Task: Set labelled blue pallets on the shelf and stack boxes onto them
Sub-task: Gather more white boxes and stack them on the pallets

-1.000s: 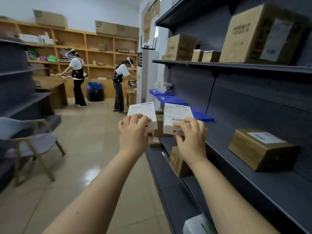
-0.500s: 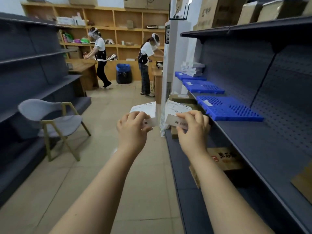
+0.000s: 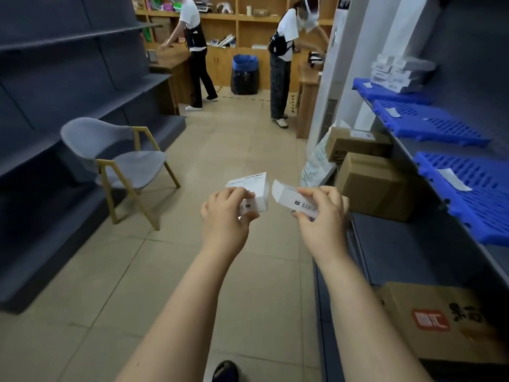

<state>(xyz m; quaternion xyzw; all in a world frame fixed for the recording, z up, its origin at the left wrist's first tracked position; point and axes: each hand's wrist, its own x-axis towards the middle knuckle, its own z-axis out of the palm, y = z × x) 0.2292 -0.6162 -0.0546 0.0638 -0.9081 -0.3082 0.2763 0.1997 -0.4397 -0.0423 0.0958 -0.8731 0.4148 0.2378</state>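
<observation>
My left hand [image 3: 224,216] grips a small white box [image 3: 252,193] with a printed label on top. Beside it my right hand [image 3: 321,216] grips a second white box [image 3: 292,199], tilted with a barcode on its side. Both boxes hang over the aisle floor, a little apart. On the grey shelf [image 3: 413,252] to my right lie three blue pallets: the nearest [image 3: 473,194] and the middle one [image 3: 429,122] each carry a white label, and the far one [image 3: 385,91] bears a stack of white boxes [image 3: 396,71].
Brown cartons [image 3: 377,186] sit on the lower shelf at right, another carton [image 3: 446,323] nearer me. A grey chair [image 3: 121,161] stands left of the aisle by dark shelving [image 3: 68,86]. Two people work at a wooden counter beside a blue-lined bin [image 3: 245,74].
The view has swung down and forward along the aisle. Both hands have lowered the two white boxes and tipped them flatter; the blue pallets now lie closer on my right.
</observation>
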